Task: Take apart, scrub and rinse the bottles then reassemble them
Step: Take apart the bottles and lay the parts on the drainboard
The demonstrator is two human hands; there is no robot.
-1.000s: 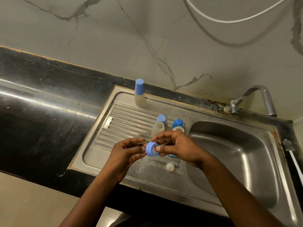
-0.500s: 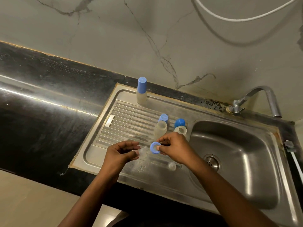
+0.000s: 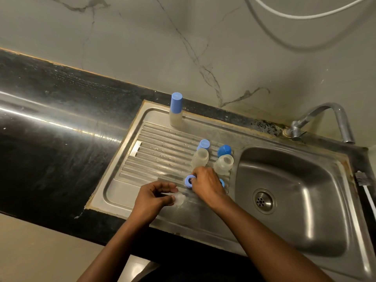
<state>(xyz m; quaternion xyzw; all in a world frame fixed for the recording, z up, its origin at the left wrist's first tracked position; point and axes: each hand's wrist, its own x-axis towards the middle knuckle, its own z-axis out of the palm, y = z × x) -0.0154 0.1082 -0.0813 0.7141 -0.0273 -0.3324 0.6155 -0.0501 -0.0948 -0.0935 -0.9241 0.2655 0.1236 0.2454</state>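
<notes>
My right hand (image 3: 205, 185) pinches a blue screw ring (image 3: 189, 181) low over the ribbed drainboard (image 3: 154, 157). My left hand (image 3: 154, 198) pinches a small clear teat (image 3: 180, 197) just left of it, near the drainboard surface. Two open translucent bottles (image 3: 200, 157) (image 3: 223, 163) stand behind my right hand, each with a blue cap (image 3: 204, 144) (image 3: 223, 150) behind it. Another blue ring (image 3: 222, 183) peeks out at the right of my right hand. A capped bottle (image 3: 176, 110) stands at the drainboard's far edge.
The steel sink basin (image 3: 295, 200) with its drain lies to the right, and a tap (image 3: 325, 121) curves over its far corner. A black counter (image 3: 50, 143) runs to the left. A brush with a white handle (image 3: 366, 190) lies at the right edge.
Both hands have dropped toward the drainboard and drawn apart. The teat is out of the blue ring: the left hand holds the teat, the right holds the ring.
</notes>
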